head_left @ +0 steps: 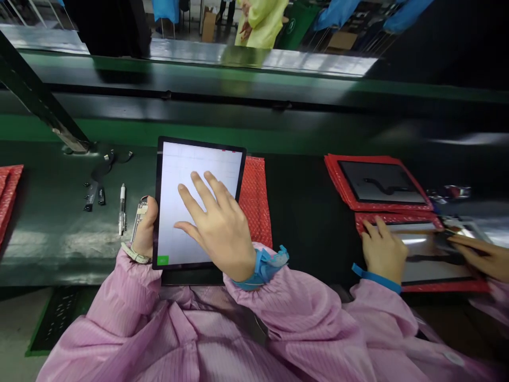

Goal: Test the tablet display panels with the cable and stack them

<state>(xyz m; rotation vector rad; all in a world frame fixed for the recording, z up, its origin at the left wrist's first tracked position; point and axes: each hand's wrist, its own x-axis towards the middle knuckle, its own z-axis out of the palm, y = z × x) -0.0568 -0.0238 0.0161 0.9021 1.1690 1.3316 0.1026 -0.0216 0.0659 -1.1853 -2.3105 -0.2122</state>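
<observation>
A tablet screen (170, 175) with a thin black frame stands tilted up in front of me, lit white with a small green box at its lower left corner. My left hand (145, 228) grips its left edge, thumb at the side and most fingers hidden behind. Beside that thumb is a small board with metal parts (139, 215). Over the lit face my right hand (222, 228) is spread, fingers apart and holding nothing; I cannot tell whether the fingertips touch the glass. Behind the screen's right side lies a red bubble-wrap bag (256, 201).
Left of me lie a pen (122, 209), black cables with connectors (97, 180) and more red bubble wrap (8, 196). On my right, a co-worker's hands (384, 252) work over a panel (421, 246) on red wrap; another panel (382, 180) lies behind it. A green post (40, 95) rises at the left.
</observation>
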